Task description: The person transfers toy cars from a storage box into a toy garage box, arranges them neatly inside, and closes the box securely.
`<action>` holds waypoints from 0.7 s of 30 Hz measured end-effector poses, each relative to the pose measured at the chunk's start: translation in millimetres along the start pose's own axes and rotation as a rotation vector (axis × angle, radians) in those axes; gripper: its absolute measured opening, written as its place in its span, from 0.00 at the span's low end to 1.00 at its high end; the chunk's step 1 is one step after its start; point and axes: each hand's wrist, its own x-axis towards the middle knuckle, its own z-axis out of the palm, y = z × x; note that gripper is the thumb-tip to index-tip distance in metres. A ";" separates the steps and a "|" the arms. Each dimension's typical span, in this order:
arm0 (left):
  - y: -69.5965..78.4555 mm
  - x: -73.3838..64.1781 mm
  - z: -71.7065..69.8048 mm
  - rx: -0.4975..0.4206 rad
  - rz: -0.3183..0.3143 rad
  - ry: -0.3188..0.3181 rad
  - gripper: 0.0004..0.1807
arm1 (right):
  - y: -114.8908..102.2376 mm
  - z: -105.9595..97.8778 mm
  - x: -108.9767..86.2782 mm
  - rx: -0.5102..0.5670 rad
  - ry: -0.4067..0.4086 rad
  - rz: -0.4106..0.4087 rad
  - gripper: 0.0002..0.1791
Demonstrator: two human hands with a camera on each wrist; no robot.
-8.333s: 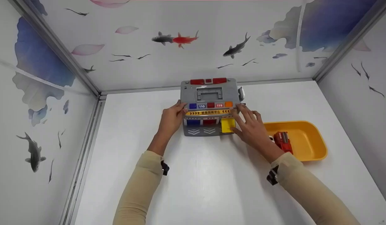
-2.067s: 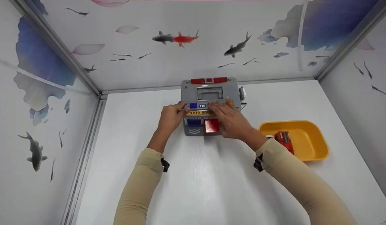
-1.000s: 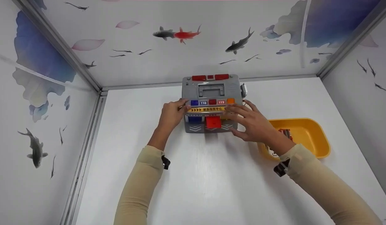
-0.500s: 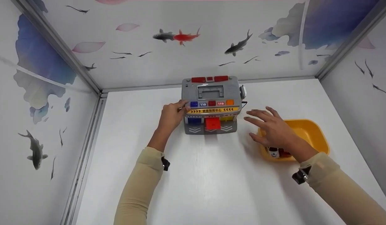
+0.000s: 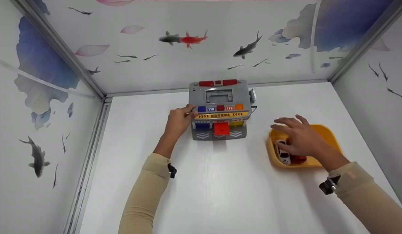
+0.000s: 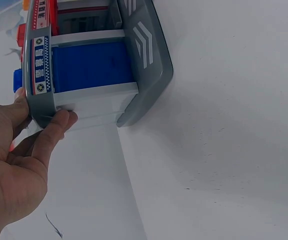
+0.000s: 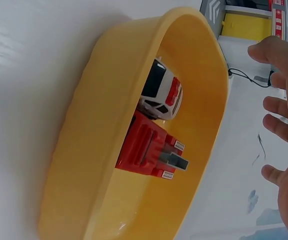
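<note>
A grey toy rescue station [image 5: 217, 94] stands against the back wall. Its red door [image 5: 221, 128] sticks out at the front, while the blue door [image 6: 94, 65] and yellow door [image 7: 245, 27] hang down. My left hand [image 5: 179, 122] grips the station's left roof edge between thumb and fingers. Fingers spread, my right hand [image 5: 300, 136] hovers over a yellow tub [image 5: 329, 136] and holds nothing. Inside the tub lie a white toy car [image 7: 161, 90] with red and black parts and a red toy fire truck [image 7: 151, 150].
The white table [image 5: 207, 188] carries the station and, to its right, the tub. Walls printed with fish and leaves enclose it at the back and sides. A thin black loop [image 7: 249, 77] hangs from the station's right side.
Earlier the yellow door stuck out under my right hand; now it is down and the red one sticks out. My right hand has left the station and moved right over the tub.
</note>
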 end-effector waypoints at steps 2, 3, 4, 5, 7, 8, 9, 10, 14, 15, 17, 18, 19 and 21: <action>0.2 0.0 0.4 -0.003 -0.009 -0.001 0.24 | 3.0 -0.2 -3.9 0.004 -0.008 0.013 0.33; 0.1 0.1 0.6 -0.006 -0.014 -0.002 0.24 | 4.9 0.2 -5.8 0.006 -0.013 0.021 0.34; 0.0 0.3 0.9 -0.008 -0.018 -0.002 0.24 | 6.8 0.8 -8.0 0.008 -0.018 0.027 0.34; -0.3 0.4 1.1 -0.011 -0.021 -0.004 0.24 | 8.7 1.3 -10.0 0.010 -0.019 0.033 0.34; -0.7 0.8 1.8 -0.018 -0.027 -0.003 0.24 | 12.0 1.2 -14.4 0.012 -0.036 0.049 0.35; -0.5 0.7 2.1 -0.020 -0.031 -0.003 0.24 | 13.7 1.1 -17.0 0.011 -0.048 0.059 0.35; -0.5 0.7 2.2 -0.022 -0.034 -0.005 0.24 | 15.5 1.3 -19.4 0.009 -0.056 0.063 0.35; -0.5 0.6 2.3 -0.025 -0.035 -0.004 0.24 | 17.2 1.4 -21.9 0.007 -0.063 0.069 0.35; 0.0 0.0 1.5 -0.027 -0.033 -0.007 0.24 | 23.0 1.8 -32.1 -0.007 -0.107 0.098 0.36; -0.6 0.2 1.4 -0.023 -0.025 -0.005 0.24 | 24.4 2.4 -33.9 -0.010 -0.114 0.101 0.37; -1.5 0.4 1.2 -0.016 -0.009 0.000 0.24 | 26.2 2.6 -37.5 -0.015 -0.139 0.118 0.38; -1.7 0.4 1.1 -0.012 -0.001 0.003 0.24 | 27.1 2.8 -38.7 -0.016 -0.151 0.124 0.38; -2.1 0.6 1.0 -0.007 0.005 0.006 0.24 | 28.0 3.2 -39.8 -0.013 -0.166 0.133 0.39; -2.2 0.8 1.0 -0.006 0.010 0.010 0.24 | 29.6 3.7 -41.5 -0.008 -0.196 0.153 0.40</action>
